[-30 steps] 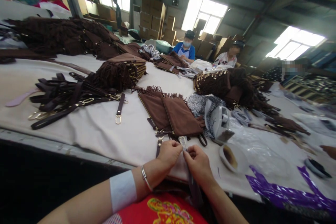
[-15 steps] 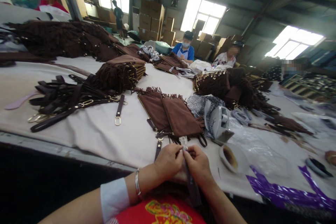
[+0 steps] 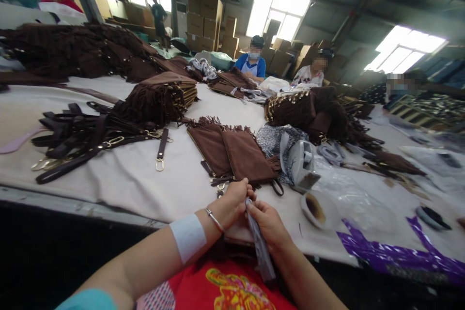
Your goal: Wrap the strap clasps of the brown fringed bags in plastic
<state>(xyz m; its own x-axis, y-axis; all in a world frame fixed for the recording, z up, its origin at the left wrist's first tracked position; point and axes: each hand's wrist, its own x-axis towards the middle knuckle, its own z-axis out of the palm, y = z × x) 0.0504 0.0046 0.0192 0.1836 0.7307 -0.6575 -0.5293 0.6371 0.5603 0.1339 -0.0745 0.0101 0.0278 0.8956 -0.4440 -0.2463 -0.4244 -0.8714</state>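
Note:
A dark strap in a clear plastic sleeve (image 3: 260, 247) hangs down from between my hands, over the table's front edge. My right hand (image 3: 268, 219) pinches it near its top end. My left hand (image 3: 238, 196) is closed at the same end, its fingers curled; the wrist has a silver bangle. Just beyond the hands, two brown fringed pouches (image 3: 249, 156) lie overlapping on the pale table (image 3: 174, 203). A short strap with a gold clasp (image 3: 162, 150) lies to the left of the pouches.
Dark straps (image 3: 80, 138) and stacked fringed pouches (image 3: 160, 99) lie at the left. A tape dispenser (image 3: 304, 164), a white bowl (image 3: 315, 209) and purple plastic (image 3: 392, 254) are at the right. Several people are across the table, one in blue (image 3: 250, 64).
My left hand has moved slightly up and forward, and its forearm reaches farther over the table. The sleeved strap shows more fully. The view has shifted slightly.

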